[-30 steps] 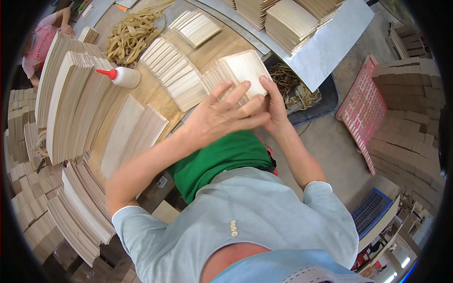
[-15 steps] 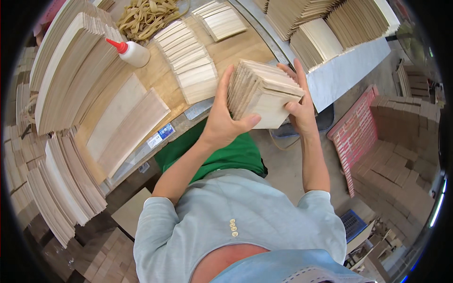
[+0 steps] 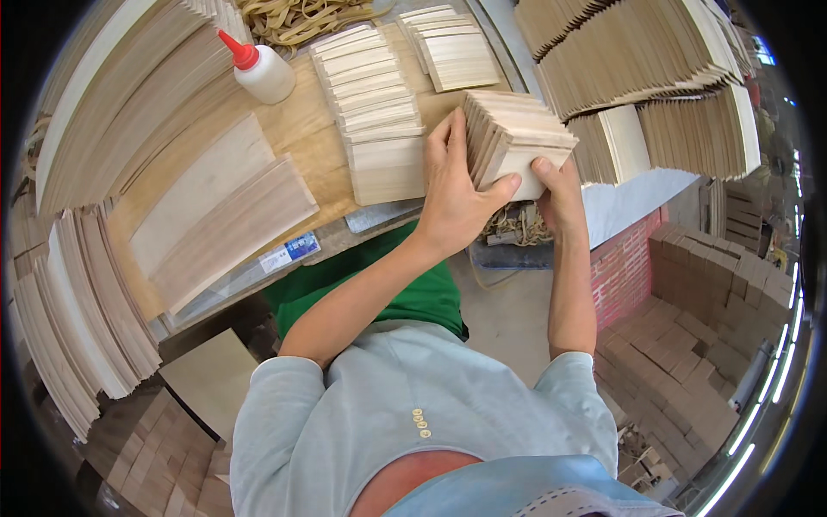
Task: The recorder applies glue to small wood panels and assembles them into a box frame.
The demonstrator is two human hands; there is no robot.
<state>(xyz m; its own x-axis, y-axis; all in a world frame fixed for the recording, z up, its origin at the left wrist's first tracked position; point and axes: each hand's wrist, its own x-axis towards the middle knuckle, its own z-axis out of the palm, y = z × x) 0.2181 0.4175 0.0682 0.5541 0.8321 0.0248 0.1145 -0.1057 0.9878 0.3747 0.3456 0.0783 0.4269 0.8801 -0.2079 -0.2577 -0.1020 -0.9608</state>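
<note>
Between my two hands is a thick stack of small thin wooden boards [image 3: 521, 142], held above the table's front edge. My left hand [image 3: 457, 185] grips its left side, thumb on the front face and fingers behind. My right hand [image 3: 562, 189] grips the lower right side with its thumb on the front board; its other fingers are hidden. Just left of the stack, a row of overlapping wooden pieces [image 3: 379, 121] lies on the wooden tabletop [image 3: 323, 164]. A second short row of similar pieces [image 3: 457, 52] lies farther back.
A white glue bottle with a red nozzle [image 3: 264, 73] stands at left beside tall stacks of long boards [image 3: 129, 103]. Two flat panels [image 3: 233, 215] lie near the front edge. Rows of stacked boards [image 3: 637, 60] fill the right-hand surface. Rubber-like bands [image 3: 301, 19] lie at the back.
Both hands have lifted the stack slightly away from me and to the right, turning it. My right hand's spread fingers have closed in around it. The whole view has shifted.
</note>
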